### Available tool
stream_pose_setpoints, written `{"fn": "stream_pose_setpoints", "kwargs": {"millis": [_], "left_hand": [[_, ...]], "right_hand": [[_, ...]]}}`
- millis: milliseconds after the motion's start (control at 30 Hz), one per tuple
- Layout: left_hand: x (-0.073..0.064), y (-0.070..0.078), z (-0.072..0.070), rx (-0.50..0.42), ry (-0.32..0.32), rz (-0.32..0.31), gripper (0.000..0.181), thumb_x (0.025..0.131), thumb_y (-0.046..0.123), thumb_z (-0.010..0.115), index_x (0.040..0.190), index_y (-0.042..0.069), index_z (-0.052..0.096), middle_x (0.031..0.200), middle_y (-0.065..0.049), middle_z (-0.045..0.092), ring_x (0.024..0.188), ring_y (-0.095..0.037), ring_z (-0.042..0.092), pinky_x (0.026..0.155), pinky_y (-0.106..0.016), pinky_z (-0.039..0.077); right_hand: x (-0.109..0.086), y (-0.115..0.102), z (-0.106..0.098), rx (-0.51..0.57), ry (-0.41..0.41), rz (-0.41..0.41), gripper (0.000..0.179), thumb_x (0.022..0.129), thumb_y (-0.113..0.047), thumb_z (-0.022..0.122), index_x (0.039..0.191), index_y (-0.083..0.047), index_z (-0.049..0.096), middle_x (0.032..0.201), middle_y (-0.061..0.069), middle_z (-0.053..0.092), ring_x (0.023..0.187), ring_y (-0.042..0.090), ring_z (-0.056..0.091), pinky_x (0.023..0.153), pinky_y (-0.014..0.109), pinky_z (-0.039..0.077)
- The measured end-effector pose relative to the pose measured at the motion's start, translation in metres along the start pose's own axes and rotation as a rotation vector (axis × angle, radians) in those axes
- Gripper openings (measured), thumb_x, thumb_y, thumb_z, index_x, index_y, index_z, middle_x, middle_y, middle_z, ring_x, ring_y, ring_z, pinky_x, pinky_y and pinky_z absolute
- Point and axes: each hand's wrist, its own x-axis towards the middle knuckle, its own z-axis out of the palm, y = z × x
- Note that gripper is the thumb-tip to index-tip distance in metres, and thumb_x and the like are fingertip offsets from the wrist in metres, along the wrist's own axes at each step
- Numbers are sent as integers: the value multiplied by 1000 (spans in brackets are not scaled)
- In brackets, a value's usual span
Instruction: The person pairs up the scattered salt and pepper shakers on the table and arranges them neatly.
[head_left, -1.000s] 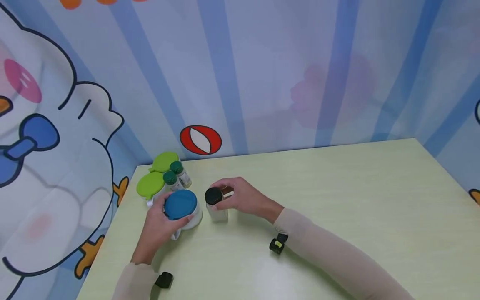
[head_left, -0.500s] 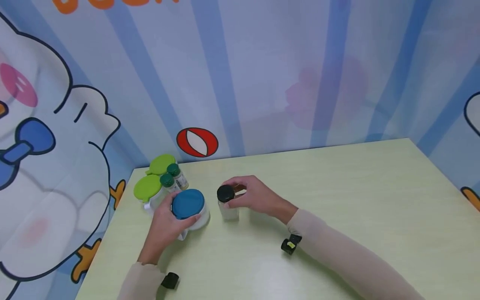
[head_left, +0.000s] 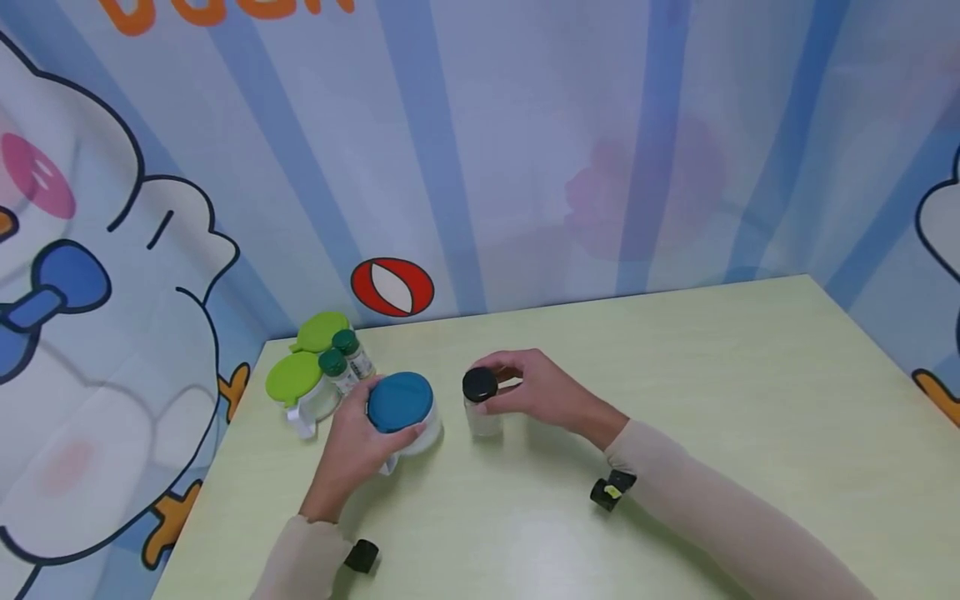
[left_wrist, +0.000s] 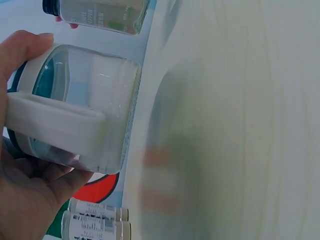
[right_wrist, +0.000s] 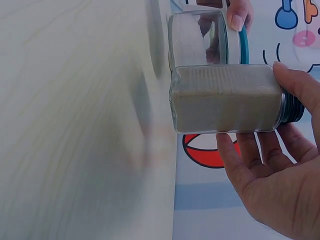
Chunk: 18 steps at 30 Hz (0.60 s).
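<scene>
Head view: our left hand (head_left: 357,444) grips the blue-lidded jar (head_left: 403,403); our right hand (head_left: 538,388) grasps the black-capped bottle (right_wrist: 225,100) just beside it. We seem to be positioning both; next calls for keeping them upright, without knocking.

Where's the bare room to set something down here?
Widest: the pale-green table between the right beige sleeve, the blue-striped wall and the table's right edge. Another lies between both sleeves. Crowded: the back-left corner, with two lime-lidded jars and two green-capped bottles. The gap between the blue-lidded glass jar and black-capped glass bottle is narrow.
</scene>
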Motion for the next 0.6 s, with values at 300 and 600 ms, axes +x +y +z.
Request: {"fn": "stream_pose_setpoints", "kwargs": {"millis": [300,600], "left_hand": [[2,15,12,-20,-1,70,92,80,40,86,150,6,38,150,-17,45,137,-41,44,102,-61,49],[2,29,28,-47,10,136,90,77,37,88,147,6,42,145,-15,51,133,-40,49,99,-59,52]], "right_hand": [[-18,1,-18,-22,22,15,47,82,-26,86,126,-24,70,119,-1,70,112,20,64,94,38,54],[-39,2,-36,-33,64,44,46,83,-26,86,125,-23,69,119,-1,70,115,20,64,94,39,55]]}}
